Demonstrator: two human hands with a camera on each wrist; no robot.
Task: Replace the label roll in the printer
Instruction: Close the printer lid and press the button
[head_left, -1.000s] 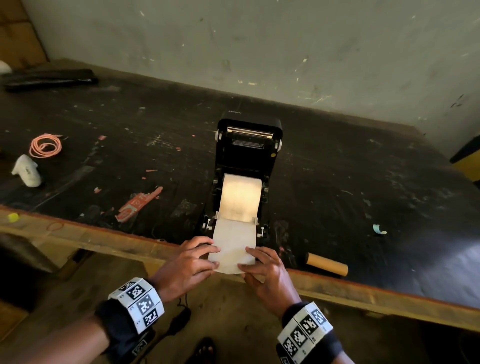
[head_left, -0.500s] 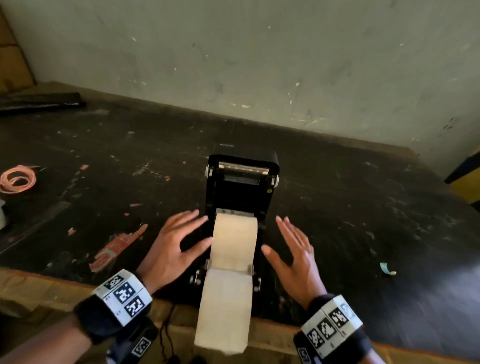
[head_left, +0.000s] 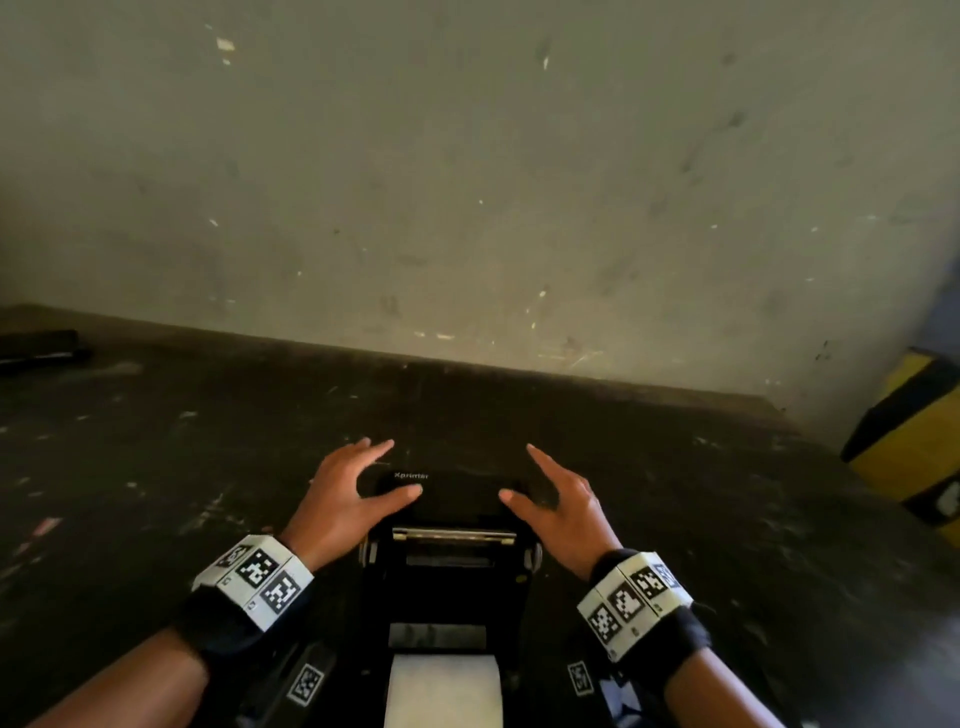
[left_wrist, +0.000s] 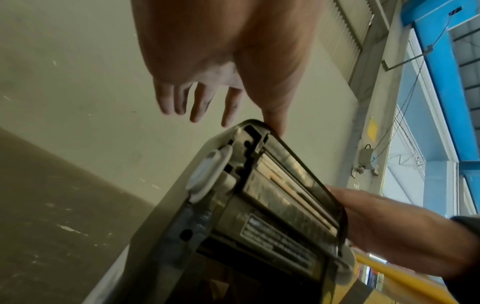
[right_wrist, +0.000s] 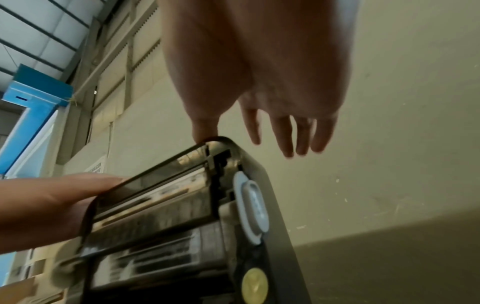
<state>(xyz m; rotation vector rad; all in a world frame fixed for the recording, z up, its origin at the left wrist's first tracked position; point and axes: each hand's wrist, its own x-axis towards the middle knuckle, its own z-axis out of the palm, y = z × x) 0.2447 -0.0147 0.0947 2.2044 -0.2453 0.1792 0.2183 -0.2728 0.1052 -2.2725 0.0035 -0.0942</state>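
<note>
The black printer (head_left: 447, 582) stands on the dark table with its lid (head_left: 452, 491) raised toward me. A white label roll (head_left: 444, 686) sits in the bay at the bottom edge of the head view. My left hand (head_left: 337, 493) is at the lid's top left corner and my right hand (head_left: 563, 501) at its top right corner. Both hands have their fingers spread and straight, reaching past the lid. The left wrist view shows the left thumb (left_wrist: 275, 121) touching the lid's edge (left_wrist: 259, 131). The right thumb (right_wrist: 205, 131) touches the lid's other corner (right_wrist: 223, 142).
A plain wall rises close behind the table (head_left: 182, 467). A yellow and black box (head_left: 914, 441) stands at the right edge. A dark flat object (head_left: 36, 348) lies at the far left by the wall.
Both hands let go of the label strip, passed beside the roll and rose to the lid's top edge. The head view has tilted up and moved closer.
</note>
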